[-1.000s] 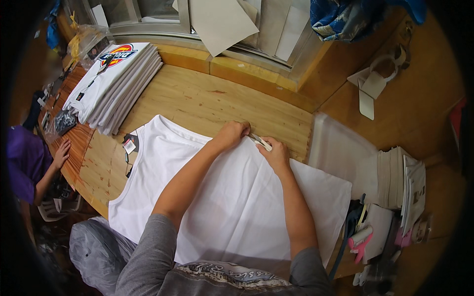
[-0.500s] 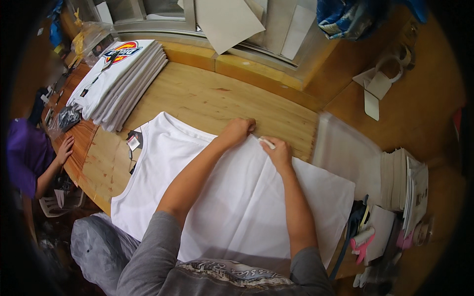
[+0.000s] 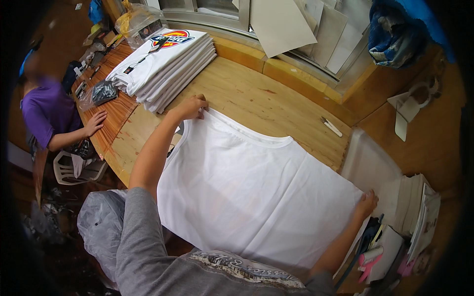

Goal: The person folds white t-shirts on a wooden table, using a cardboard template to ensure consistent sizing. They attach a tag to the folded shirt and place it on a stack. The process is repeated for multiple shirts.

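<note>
A white T-shirt (image 3: 237, 182) is stretched over the wooden table in front of me. My left hand (image 3: 192, 107) is closed on its far left corner, fingers pinched on the fabric. At the shirt's right end my right hand (image 3: 366, 203) grips the other corner, with the fingers partly behind the cloth. The garment's tag is mostly covered by the cloth and my left arm. Beyond the shirt lies a small white-handled cutting tool (image 3: 332, 127), apart from both hands.
Folded white shirts (image 3: 190, 66) are stacked at the back left. On the right are clear plastic sheets (image 3: 373, 160) and a lint roller (image 3: 370, 257) with a pink handle. A co-worker in purple (image 3: 52, 111) rests a hand on the left table. A grey plastic bag (image 3: 101, 224) sits at my left.
My hands have moved apart, left hand to the shirt's far left corner, right hand to its right end. The white tool has left my right hand for the table. The shirt has shifted.
</note>
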{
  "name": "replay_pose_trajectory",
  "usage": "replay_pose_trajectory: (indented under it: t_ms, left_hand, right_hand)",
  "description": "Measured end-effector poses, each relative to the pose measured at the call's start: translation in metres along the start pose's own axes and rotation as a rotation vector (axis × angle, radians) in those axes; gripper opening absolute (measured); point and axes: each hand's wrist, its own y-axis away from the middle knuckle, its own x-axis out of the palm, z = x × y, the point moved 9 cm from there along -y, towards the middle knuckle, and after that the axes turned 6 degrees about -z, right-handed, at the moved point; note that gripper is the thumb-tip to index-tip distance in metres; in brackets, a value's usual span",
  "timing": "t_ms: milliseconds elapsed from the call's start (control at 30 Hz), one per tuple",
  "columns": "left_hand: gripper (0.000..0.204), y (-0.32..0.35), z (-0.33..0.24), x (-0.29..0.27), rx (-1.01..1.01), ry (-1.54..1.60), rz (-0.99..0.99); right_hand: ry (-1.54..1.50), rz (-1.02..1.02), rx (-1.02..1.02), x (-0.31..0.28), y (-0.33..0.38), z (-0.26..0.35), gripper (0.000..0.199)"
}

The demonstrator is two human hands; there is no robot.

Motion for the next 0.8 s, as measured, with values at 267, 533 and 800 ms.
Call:
replay_pose_trajectory:
  t_ms: [267, 533, 800]
  left_hand:
    - [0.028, -0.006, 0.039, -0.006, -0.427, 0.439, -0.169]
    - [0.037, 0.077, 0.026, -0.008, -0.223, 0.312, -0.429]
    - [0.048, 0.219, 0.05, -0.012, -0.598, -0.134, -0.335]
  right_hand:
    - [0.468, -0.01, 0.123, 0.009, 0.018, -0.047, 0.03]
    - [0.548, 0.035, 0.082, 0.005, 0.018, -0.037, 0.032]
    - [0.498, -0.04, 0.01, -0.008, 0.021, -0.034, 0.035]
